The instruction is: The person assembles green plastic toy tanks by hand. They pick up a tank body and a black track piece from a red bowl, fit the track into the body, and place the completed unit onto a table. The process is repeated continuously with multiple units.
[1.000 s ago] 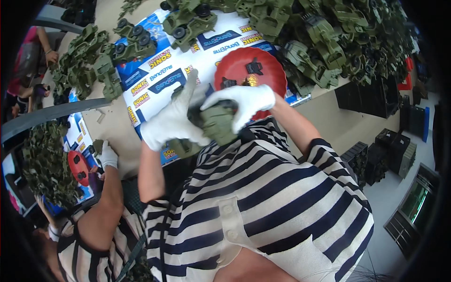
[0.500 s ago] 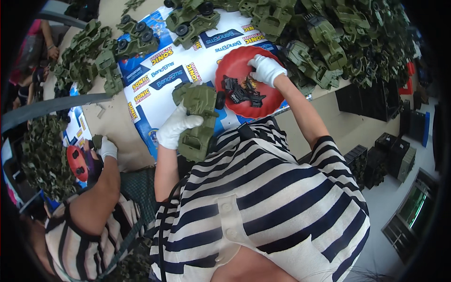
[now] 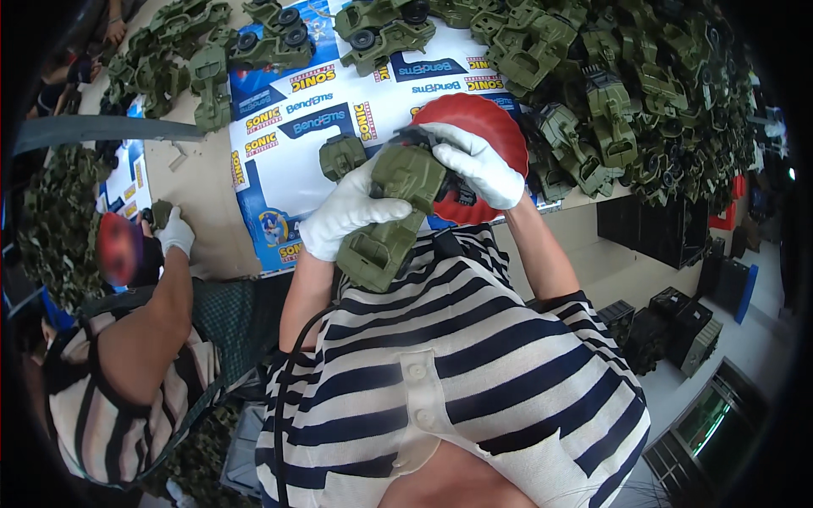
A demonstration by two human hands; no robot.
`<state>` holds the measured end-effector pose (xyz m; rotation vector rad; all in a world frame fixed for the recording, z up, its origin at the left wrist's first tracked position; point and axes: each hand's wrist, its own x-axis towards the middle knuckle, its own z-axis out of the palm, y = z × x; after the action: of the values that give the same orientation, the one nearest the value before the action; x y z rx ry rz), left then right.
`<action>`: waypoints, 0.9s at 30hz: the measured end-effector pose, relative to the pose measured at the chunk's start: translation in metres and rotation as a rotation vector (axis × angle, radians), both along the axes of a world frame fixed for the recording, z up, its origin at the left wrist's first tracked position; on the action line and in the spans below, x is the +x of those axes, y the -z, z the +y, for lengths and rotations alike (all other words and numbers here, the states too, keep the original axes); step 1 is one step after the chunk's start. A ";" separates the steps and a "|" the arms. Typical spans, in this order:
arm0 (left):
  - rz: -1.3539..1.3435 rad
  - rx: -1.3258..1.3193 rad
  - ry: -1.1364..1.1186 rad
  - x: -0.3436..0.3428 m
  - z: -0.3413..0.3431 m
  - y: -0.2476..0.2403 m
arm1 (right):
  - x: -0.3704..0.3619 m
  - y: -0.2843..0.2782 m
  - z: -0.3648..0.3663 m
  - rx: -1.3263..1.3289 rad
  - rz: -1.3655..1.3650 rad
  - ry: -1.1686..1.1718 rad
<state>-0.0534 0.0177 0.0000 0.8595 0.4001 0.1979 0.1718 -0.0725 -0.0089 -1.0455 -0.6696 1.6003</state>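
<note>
My left hand, in a white glove, grips an olive-green toy truck body held close to my chest. My right hand, also gloved, presses on the upper end of the same truck, with a small black part under its fingers. Just behind the hands sits a red round bowl on the table. A loose green toy piece lies on the printed sheet beside the truck.
A big heap of green toy trucks covers the table's far and right side. More trucks stand at the far left. A printed blue-and-white sheet covers the table. A co-worker's gloved hand works at my left.
My right hand came back from the red bowl to the truck. The left hand lifted and turned the truck toward the right hand.
</note>
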 end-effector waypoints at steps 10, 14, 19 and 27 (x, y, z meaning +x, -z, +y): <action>0.013 -0.037 0.014 -0.004 0.004 -0.001 | 0.000 0.025 -0.005 -0.015 0.317 0.053; 0.020 0.006 0.022 -0.002 0.003 0.002 | 0.002 0.029 -0.006 0.021 0.391 0.032; 0.024 -0.056 0.003 -0.004 -0.002 -0.001 | 0.008 0.034 -0.007 0.014 0.357 -0.024; 0.017 0.025 -0.214 0.007 -0.014 0.000 | 0.008 0.026 0.006 0.154 -0.120 -0.046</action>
<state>-0.0461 0.0032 -0.0002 0.8430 0.5067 0.3937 0.1794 -0.0662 -0.0345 -1.0241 -0.8893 1.5078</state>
